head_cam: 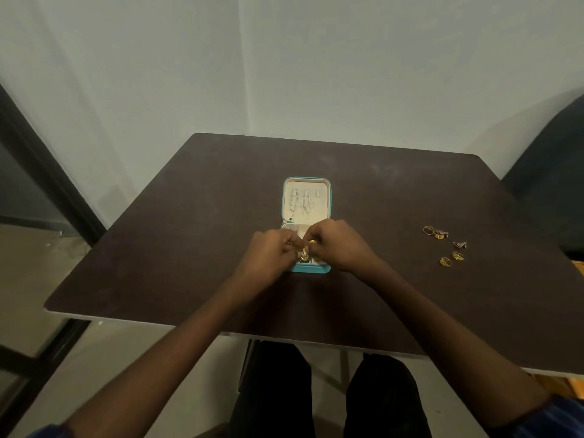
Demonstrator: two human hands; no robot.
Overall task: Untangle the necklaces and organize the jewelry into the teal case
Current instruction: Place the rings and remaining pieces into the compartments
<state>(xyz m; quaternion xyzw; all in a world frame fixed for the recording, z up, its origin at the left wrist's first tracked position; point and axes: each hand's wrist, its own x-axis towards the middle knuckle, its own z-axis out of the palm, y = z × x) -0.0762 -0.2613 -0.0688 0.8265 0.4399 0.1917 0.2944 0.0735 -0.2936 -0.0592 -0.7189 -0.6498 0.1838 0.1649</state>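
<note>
Fingers (292, 243) of my left hand (268, 260) and right hand (339, 245) pinch a small gold jewelry piece (305, 249) over the open teal case (328, 197) mid-tabletop (189, 232); silver chains (300, 200) hang in its lid, gold rings (444, 245) lie far right.

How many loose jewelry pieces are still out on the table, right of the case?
5, maybe more: a ring and gold piece touching at the far end, a silvery piece in the middle, two gold pieces nearest. Overlapping ones may hide another.
</note>
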